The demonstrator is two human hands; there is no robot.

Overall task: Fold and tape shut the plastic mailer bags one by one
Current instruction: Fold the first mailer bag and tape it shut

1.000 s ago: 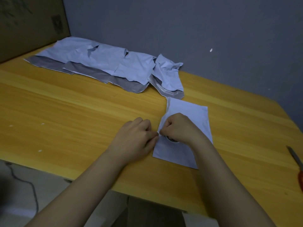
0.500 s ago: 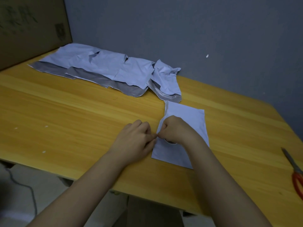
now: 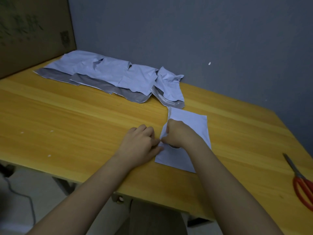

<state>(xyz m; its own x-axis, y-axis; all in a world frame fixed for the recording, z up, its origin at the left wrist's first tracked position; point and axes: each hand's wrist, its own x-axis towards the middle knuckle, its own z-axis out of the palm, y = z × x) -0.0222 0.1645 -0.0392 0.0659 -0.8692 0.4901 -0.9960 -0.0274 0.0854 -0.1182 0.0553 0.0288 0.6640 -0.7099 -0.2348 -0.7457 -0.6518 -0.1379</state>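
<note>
Wooden table (image 3: 67, 116): mailer bag (image 3: 191, 122) under both grips.

Scissors (image 3: 300, 181) right of mailer (image 3: 194, 122).

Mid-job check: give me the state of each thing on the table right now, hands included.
mailer bag: flat on the table, under both hands, folded.
left hand: fingers curled, pinching at the bag's left edge.
right hand: curled, resting on the bag; a dark round item partly shows beneath it.
pile of mailer bags: crumpled, overlapping, by the wall.
scissors: lying on the table's right side, untouched; whether the blades are closed is unclear.
</note>
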